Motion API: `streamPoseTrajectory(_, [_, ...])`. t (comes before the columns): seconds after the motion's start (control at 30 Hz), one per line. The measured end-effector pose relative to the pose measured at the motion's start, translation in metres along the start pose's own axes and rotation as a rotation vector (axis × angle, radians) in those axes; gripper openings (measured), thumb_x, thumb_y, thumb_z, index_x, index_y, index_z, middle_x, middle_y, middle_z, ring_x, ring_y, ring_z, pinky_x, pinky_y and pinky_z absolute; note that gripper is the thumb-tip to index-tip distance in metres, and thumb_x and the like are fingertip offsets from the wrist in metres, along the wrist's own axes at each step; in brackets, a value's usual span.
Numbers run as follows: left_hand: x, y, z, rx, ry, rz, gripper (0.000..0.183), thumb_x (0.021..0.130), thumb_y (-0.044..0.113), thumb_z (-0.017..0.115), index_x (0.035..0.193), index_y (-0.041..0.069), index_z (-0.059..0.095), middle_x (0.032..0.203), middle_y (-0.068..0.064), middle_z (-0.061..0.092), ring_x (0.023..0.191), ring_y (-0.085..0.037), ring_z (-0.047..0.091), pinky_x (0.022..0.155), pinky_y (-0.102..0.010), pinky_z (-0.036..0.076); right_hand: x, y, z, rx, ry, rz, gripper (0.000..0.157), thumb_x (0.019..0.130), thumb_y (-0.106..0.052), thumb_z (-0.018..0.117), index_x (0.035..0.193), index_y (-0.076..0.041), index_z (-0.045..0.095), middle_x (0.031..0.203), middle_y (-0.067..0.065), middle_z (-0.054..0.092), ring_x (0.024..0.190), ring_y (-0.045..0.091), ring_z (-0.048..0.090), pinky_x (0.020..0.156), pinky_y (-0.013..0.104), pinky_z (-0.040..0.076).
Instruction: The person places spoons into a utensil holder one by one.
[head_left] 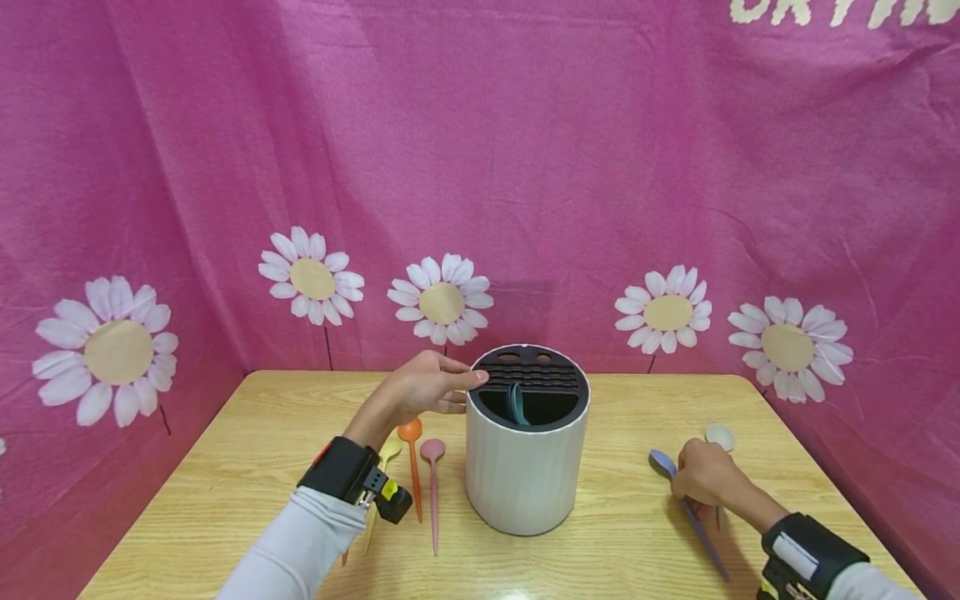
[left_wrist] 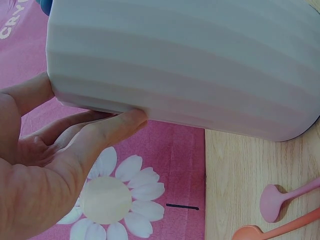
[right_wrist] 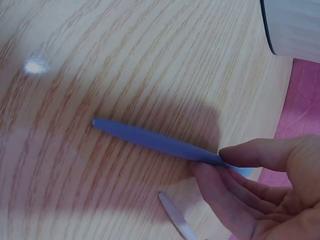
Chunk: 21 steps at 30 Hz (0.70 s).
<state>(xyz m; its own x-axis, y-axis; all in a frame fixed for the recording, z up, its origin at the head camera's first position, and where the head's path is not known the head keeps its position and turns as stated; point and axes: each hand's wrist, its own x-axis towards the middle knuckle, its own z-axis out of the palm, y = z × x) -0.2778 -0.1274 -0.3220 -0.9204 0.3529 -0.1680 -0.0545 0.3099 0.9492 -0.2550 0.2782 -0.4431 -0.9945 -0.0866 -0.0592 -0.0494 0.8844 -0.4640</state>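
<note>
The left hand (head_left: 427,385), fingers loosely extended, touches the white holder (head_left: 523,479), best braced gently, while the right hand (head_left: 702,473) pinches the blue spoon (right_wrist: 155,141) right of the holder, preferably firmly near its neck, and the pink cloth (head_left: 525,167) behind the holder shows "CRY" among cropped letters (left_wrist: 12,21).

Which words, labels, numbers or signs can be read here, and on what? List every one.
"CRY": pale letters on the pink cloth, sideways in the left wrist view; the frame cuts off what follows.
"CRYIN": likely the same lettering in the head view, its tops and right end cropped.
Black wristbands: any marking is too small to read.
White container, blue spoon: no lettering visible.
</note>
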Motion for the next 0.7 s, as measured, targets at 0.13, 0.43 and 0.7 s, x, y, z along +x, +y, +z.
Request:
streamPoseTrajectory(0.13, [-0.0003, 0.0002, -0.0004, 0.003, -0.002, 0.001, 0.040, 0.099, 0.022, 0.068, 0.128, -0.005, 0.067, 0.120, -0.017, 0.073, 0.117, -0.036, 0.068, 0.096, -0.043, 0.058, 0.0001, 0.0009, -0.0003, -0.009, 0.013, -0.017, 0.019, 0.064, 0.004, 0.062, 0.052, -0.008, 0.054, 0.044, 0.000, 0.055, 0.036, 0.012, 0.058, 0.038, 0.027, 0.051])
streamPoseTrajectory(0.43, [0.0014, -0.0006, -0.0005, 0.004, -0.002, 0.002, 0.040, 0.099, 0.022, 0.068, 0.129, -0.004, 0.067, 0.120, -0.016, 0.073, 0.117, -0.036, 0.068, 0.096, -0.043, 0.058, -0.0004, -0.0045, -0.0044, -0.041, 0.022, -0.045, 0.018, 0.067, 0.003, 0.059, 0.054, -0.008, 0.057, 0.045, -0.003, 0.052, 0.038, 0.010, 0.055, 0.038, 0.023, 0.046])
streamPoseTrajectory(0.7, [0.0014, -0.0009, -0.0011, 0.009, -0.011, 0.003, 0.040, 0.099, 0.022, 0.068, 0.130, -0.004, 0.066, 0.122, -0.017, 0.072, 0.119, -0.038, 0.067, 0.097, -0.045, 0.057, 0.0004, -0.0076, -0.0082, -0.050, 0.020, -0.059, 0.013, 0.065, 0.000, 0.065, 0.056, -0.009, 0.061, 0.050, -0.003, 0.054, 0.043, 0.011, 0.054, 0.040, 0.022, 0.044])
